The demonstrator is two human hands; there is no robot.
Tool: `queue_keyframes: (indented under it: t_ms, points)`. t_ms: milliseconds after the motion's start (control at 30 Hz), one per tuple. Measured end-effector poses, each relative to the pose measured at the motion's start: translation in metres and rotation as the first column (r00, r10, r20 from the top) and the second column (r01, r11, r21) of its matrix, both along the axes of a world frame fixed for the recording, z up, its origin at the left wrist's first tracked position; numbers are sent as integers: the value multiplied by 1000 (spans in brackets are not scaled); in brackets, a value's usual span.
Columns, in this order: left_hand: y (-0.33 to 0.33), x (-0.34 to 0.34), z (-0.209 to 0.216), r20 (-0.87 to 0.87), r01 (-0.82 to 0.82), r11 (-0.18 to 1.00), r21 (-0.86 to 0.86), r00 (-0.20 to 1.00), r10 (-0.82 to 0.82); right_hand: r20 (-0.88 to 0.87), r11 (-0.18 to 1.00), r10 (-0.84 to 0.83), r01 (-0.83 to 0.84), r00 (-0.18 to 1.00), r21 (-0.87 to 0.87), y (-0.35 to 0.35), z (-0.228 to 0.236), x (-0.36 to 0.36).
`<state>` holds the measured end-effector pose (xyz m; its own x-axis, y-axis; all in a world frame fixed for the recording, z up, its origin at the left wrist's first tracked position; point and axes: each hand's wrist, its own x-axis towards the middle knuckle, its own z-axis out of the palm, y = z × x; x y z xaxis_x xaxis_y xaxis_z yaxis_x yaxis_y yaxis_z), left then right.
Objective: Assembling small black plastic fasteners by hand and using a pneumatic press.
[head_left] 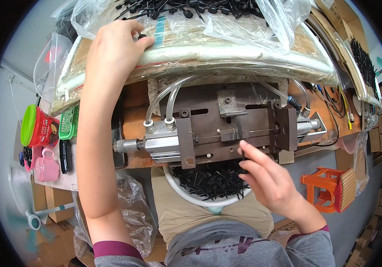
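Note:
My left hand is stretched out to the far left, over the plastic-covered tray. Its thumb and finger pinch a small black part with a rounded end. In front of the metal clamping fixture, my right hand has its fingers closed on a thin dark piece, mostly hidden by them. A small block sits at the fixture's middle, just beyond the right fingertips. Thin black parts with knobbed ends lie in a heap on the tray. More fill a round white-rimmed basin below the fixture.
Air cylinders with clear hoses flank the fixture on the wooden bench. At left stand a red tub, a pink cup and a green basket. An orange stool stands right; a fan lower left.

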<state>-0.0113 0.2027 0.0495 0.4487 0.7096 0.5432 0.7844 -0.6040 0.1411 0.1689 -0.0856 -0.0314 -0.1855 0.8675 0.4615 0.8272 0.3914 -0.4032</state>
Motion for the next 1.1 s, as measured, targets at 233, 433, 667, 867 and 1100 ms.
queue_keyframes:
  t_ms: [233,433,667,867,1100]
  points:
    - [-34,0,8,240,198,978,-70,955,-176,200,992,-75,94,977,-83,13,5,-14]
    - [-111,-4,4,500,493,869,-42,763,-409,338,984,-24,81,941,-157,16,30,-5]
    - [-176,-24,-29,498,596,767,-238,753,-431,109,942,-83,42,991,332,148,98,43]
    - [-208,-8,-60,397,601,774,-197,771,-498,701,901,-378,67,605,428,288,101,130]
    - [-213,0,-94,280,503,846,-175,850,-447,631,990,-124,137,766,29,298,100,131]
